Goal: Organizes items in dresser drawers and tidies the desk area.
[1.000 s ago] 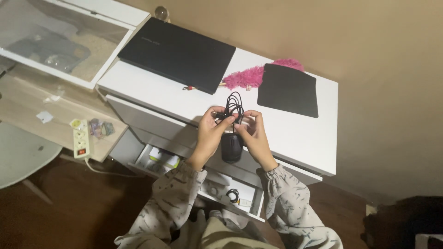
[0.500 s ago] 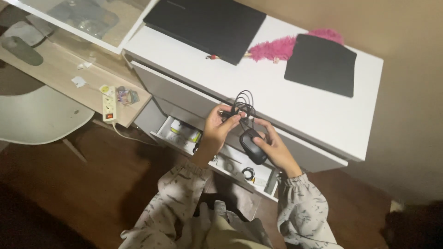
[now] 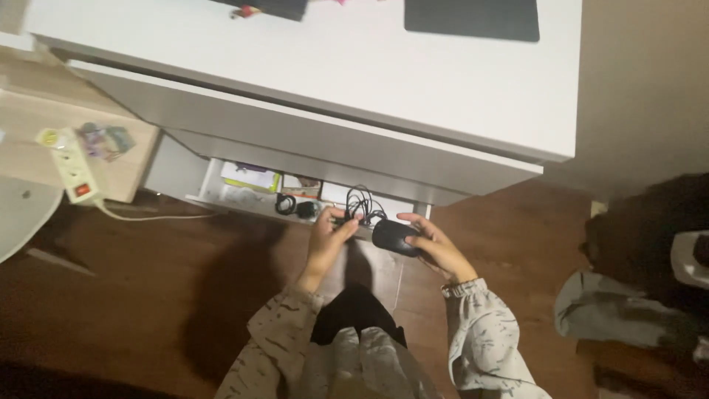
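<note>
Head view: right hand [image 3: 436, 247] fingers clasp the black mouse [image 3: 394, 237]; left hand [image 3: 329, 235] fingers pinch its coiled cable [image 3: 360, 205].

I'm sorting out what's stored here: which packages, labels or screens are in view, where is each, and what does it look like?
Flat packet: left end of the open drawer, rectangular, yellow-green and white, print too small to tell.
Small box: in the drawer, right of the packet, dark with pale patches, blurred.
Screens: none in view.

The mouse [image 3: 394, 237] and its coiled cable [image 3: 360, 205] are black; the dresser [image 3: 347, 89] is white, the sleeves [image 3: 484, 347] beige with dark flecks.
</note>
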